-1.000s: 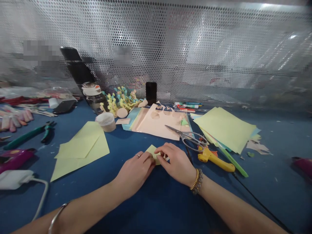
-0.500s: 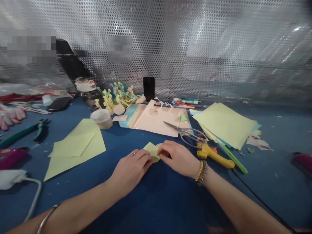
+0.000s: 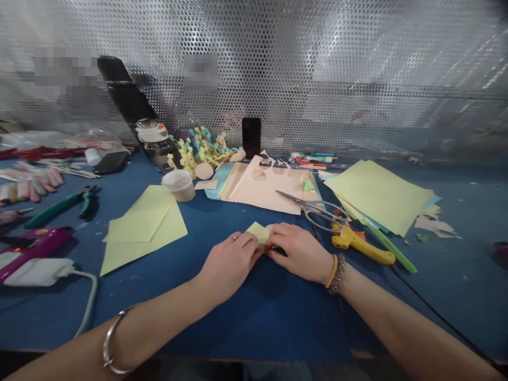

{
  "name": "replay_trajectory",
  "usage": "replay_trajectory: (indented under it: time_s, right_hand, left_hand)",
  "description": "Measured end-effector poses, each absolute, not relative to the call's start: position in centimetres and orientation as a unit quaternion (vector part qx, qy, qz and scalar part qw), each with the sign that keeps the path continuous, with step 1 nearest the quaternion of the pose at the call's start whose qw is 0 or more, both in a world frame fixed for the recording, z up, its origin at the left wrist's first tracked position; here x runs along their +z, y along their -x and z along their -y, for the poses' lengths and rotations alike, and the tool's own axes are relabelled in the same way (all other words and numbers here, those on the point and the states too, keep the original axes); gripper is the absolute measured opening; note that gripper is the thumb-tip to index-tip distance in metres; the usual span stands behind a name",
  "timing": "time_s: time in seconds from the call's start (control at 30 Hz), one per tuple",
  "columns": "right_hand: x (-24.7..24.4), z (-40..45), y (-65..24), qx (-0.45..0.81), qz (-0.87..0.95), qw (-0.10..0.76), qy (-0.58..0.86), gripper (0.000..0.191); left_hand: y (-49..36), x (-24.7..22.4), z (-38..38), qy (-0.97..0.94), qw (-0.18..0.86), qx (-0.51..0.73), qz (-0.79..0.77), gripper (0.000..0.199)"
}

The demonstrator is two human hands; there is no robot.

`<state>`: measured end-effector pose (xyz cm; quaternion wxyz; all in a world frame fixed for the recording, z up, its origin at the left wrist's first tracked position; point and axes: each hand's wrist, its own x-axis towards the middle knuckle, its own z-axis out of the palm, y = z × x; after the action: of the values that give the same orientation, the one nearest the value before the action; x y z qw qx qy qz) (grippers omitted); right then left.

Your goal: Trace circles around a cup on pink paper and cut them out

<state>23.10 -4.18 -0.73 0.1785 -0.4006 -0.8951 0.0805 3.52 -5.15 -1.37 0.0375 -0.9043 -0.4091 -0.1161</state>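
Observation:
A small folded piece of yellow paper (image 3: 259,231) is held low over the blue table, in the middle of the head view. My left hand (image 3: 231,263) has its fingertips closed on the paper's left side. From the right, my right hand (image 3: 300,251) pinches the other side of it. The fingers cover the paper's lower part, so its full shape is hidden. Just beyond my right hand lie scissors (image 3: 319,210) with grey handles, beside a yellow-handled tool (image 3: 363,246).
Yellow sheets (image 3: 145,225) lie at left, near a white tub (image 3: 178,184). A larger stack of paper (image 3: 381,196) lies at right, with a green cutter (image 3: 392,248) by it. Cut pink paper (image 3: 270,188) is at the back. Green pliers (image 3: 59,207) and a purple glue gun (image 3: 39,248) are far left.
The camera view has shifted, so the table's things appear further right. My right hand's fingers have come closer to my left hand, and less of the yellow paper shows between them.

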Motion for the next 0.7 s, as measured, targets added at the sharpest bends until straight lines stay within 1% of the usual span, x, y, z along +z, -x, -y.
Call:
replay_trajectory:
  time_s: [0.27,0.7]
  right_hand:
    - [-0.44,4.37,-22.93,0.068,0.899,0.142,0.409,0.010]
    - [-0.48,4.38,-22.95,0.077,0.897,0.139,0.413,0.010]
  left_hand:
    - [-3.92,-0.66,5.09,0.903,0.022,-0.087,0.419,0.030]
    - [-4.08,-0.37,5.26,0.903,0.016,-0.091,0.421,0.025]
